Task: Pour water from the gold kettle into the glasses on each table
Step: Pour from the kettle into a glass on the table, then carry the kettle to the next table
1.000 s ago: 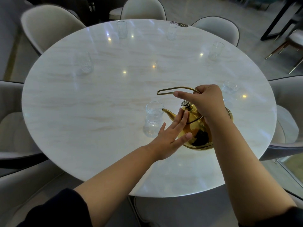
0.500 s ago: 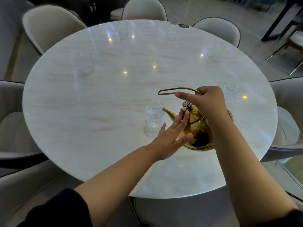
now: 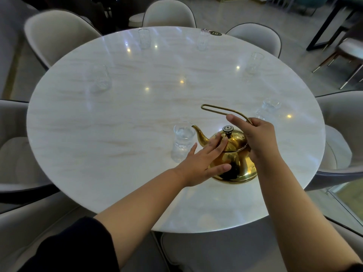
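Note:
The gold kettle (image 3: 235,163) stands nearly upright over the round marble table (image 3: 117,124), its spout tip beside the rim of the nearest glass (image 3: 182,142), which holds water. My right hand (image 3: 257,138) grips the kettle's thin wire handle. My left hand (image 3: 204,160) lies flat against the kettle's side, with straight fingers touching the lid near its dark knob. Several more glasses ring the table: far left (image 3: 100,79), back left (image 3: 144,38), back right (image 3: 203,40), right (image 3: 253,62) and near right (image 3: 268,108).
Pale upholstered chairs (image 3: 57,34) surround the table on all sides. A small number marker (image 3: 215,33) sits at the table's far edge. A dark-framed table and another chair (image 3: 345,50) stand at the upper right.
The kettle has tipped back from its pouring tilt to nearly upright, its spout lifted away from the nearest glass. Both hands stay on it.

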A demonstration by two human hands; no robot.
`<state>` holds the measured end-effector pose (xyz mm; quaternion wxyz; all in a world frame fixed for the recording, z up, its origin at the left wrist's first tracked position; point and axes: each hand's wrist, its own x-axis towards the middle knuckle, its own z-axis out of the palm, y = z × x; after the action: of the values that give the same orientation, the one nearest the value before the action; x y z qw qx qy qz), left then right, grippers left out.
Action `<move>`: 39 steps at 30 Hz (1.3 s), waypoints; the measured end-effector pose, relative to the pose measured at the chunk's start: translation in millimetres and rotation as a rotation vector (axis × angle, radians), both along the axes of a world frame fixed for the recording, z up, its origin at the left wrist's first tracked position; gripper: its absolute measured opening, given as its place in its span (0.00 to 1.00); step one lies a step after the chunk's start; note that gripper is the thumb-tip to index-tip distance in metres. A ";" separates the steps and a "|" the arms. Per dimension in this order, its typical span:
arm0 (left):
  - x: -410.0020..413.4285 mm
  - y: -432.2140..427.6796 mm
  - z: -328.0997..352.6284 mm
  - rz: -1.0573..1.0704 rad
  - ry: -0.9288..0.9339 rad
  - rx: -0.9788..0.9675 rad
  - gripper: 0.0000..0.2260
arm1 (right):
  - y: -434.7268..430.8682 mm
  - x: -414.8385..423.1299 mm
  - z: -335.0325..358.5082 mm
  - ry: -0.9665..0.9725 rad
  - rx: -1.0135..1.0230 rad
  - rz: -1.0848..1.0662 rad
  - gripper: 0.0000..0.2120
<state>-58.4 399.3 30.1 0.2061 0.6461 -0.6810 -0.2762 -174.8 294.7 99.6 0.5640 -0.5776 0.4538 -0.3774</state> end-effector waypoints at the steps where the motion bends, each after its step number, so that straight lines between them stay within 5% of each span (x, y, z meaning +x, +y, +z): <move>1: 0.3 0.8 1.2 -0.008 -0.025 0.012 0.37 | 2.0 -3.6 -2.3 -0.024 0.035 -0.003 0.27; 10: -17.9 47.4 11.2 0.000 -0.110 -0.009 0.33 | 55.3 -30.3 -4.9 -0.297 0.157 -0.021 0.16; 21: -42.3 189.2 7.5 0.131 -0.126 -0.122 0.35 | 187.5 -40.9 14.7 -0.310 0.197 0.099 0.19; 39: -177.7 386.7 -9.2 0.833 -0.136 -0.181 0.35 | 326.2 -77.3 -9.0 -0.210 0.261 0.867 0.17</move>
<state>-236.1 786.0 20.9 0.3105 0.8619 -0.3956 -0.0653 -252.1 620.9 90.6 0.7807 -0.5967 0.1544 -0.1028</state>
